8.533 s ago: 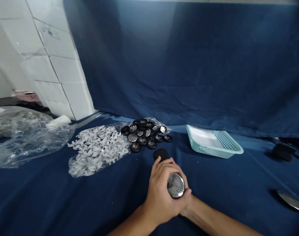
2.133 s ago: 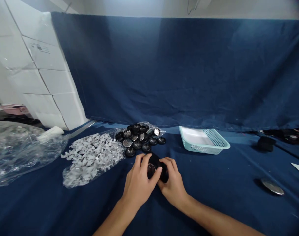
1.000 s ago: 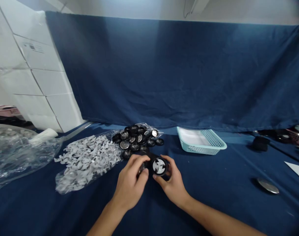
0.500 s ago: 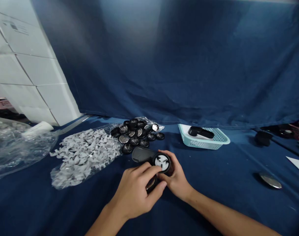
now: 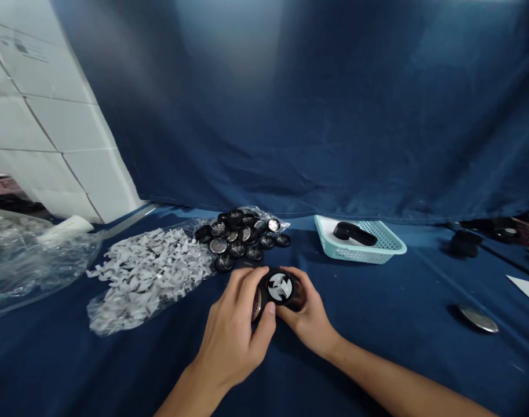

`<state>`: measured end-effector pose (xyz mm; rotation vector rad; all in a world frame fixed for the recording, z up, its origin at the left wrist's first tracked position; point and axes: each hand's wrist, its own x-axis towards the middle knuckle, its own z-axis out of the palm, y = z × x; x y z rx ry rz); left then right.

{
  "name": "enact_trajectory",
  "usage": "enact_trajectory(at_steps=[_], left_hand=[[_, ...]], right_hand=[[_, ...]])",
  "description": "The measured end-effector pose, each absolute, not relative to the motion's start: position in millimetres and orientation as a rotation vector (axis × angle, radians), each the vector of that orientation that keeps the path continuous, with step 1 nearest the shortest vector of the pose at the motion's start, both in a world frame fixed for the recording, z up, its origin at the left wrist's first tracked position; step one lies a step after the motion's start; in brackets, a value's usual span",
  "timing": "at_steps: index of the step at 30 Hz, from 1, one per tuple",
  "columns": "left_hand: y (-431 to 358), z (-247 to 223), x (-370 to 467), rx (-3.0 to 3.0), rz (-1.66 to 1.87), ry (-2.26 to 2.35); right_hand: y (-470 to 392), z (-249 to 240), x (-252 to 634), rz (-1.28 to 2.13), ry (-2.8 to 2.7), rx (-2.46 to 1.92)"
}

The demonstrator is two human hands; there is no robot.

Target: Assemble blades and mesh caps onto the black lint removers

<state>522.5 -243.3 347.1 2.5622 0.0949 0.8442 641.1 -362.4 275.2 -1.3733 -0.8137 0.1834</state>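
Note:
My right hand (image 5: 313, 317) is closed around the head of a black fabric shaver (image 5: 295, 294). A white three-armed blade (image 5: 280, 286) shows in its round opening, facing up. My left hand (image 5: 229, 330) is closed on a round black cap with a metal mesh (image 5: 256, 305), held against the left side of the shaver's head. Its fingers cover most of the shaver's handle. Just beyond the hands lies a pile of black mesh caps (image 5: 237, 249). Left of it, many small white blades (image 5: 155, 263) are heaped on a clear plastic bag.
A light blue basket (image 5: 355, 255) at the back right holds another black shaver (image 5: 355, 234). An oval metallic object (image 5: 478, 318) lies on the blue cloth at right. White boxes (image 5: 59, 127) stand at left behind a plastic bag (image 5: 38, 260). A blue curtain (image 5: 290, 116) hangs at the back.
My left hand has shifted its grip, bringing the mesh cap up beside the shaver's head. The shaver has turned slightly, and its handle is now mostly behind my left fingers.

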Motion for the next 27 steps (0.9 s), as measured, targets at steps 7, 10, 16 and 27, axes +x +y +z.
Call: enact_trajectory(at_steps=[7,10,16,27], left_hand=[[-245.2,339.1,527.0,2.528,0.768,0.019],[-246.3,336.9,528.8,2.557,0.666,-0.027],[-246.7,330.9,531.7,2.575,0.675,0.054],[-248.9,337.2,526.5,2.773,0.827,0.437]], right_hand=[[-368.8,277.6,636.7,-0.185,-0.980,-1.562],[-371.1,278.9,635.4,-0.301,-1.062,-1.561],[-372.9,276.9,634.5,-0.481,-1.103,-1.661],[-374.6,282.9,632.6,-0.777,-1.342,-1.694]])
